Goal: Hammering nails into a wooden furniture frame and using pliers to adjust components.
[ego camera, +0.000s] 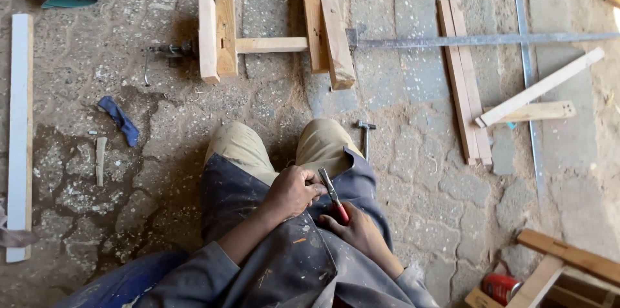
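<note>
The right hand [358,230] is closed around the red grips of a pair of pliers [332,195], whose metal nose points up across the lap; the left hand [292,190] is curled into a loose fist just beside the plier tip, its fingers pressed against the blue work coat [284,256], and what they pinch, if anything, is too small to make out. Just past the right knee a hammer [365,137] lies on the stone floor [413,172]. Farther out a wooden frame [271,24] is held in a long metal bar clamp [465,40], with two thin slats [465,82] lying side by side to its right and a pale batten [539,87] crossing another stick. At the lower right edge a red can [500,287] sits beside a wooden box [568,276], both cut off by the picture's border; their contents cannot be seen. At the left a white board [19,133] runs along the edge, with a blue rag [119,119] nearer. Bare paving lies open between the knees and the frame.
</note>
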